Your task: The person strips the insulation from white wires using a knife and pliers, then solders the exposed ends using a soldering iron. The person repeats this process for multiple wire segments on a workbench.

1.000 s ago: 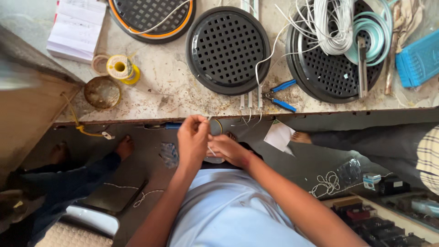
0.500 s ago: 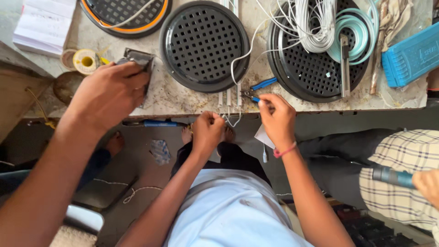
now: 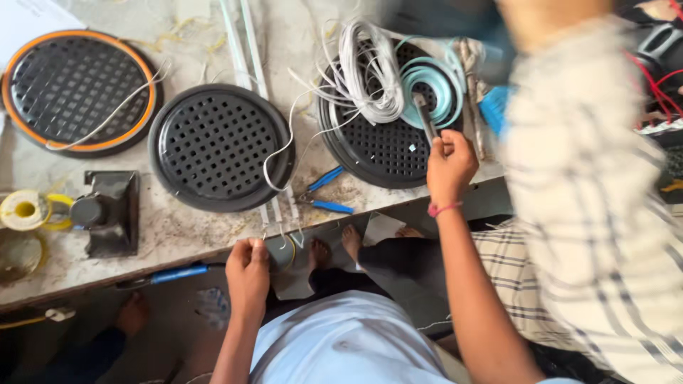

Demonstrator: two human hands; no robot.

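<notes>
My right hand (image 3: 448, 165) reaches over the table edge and closes its fingers on the lower end of a grey stick-like tool (image 3: 422, 114). That tool lies across the right black round grille (image 3: 384, 153), beside a white wire coil (image 3: 370, 71) and a pale blue coil (image 3: 432, 82). My left hand (image 3: 248, 274) is a closed fist at the table's front edge, just below the ends of the white strips (image 3: 276, 217). Nothing shows inside the fist. Blue-handled pliers (image 3: 326, 193) lie between my hands.
A middle black grille (image 3: 213, 146) and an orange-rimmed grille (image 3: 75, 89) lie on the stone table (image 3: 185, 231). A black boxy part (image 3: 108, 212) and a yellow spool (image 3: 25, 210) sit at the left. A person in a plaid shirt (image 3: 590, 185) stands close on the right.
My right hand has moved from the pliers up to the grey tool on the right grille. Another person's hand left the black boxy part on the table and withdrew. The plaid-shirted person came closer.
</notes>
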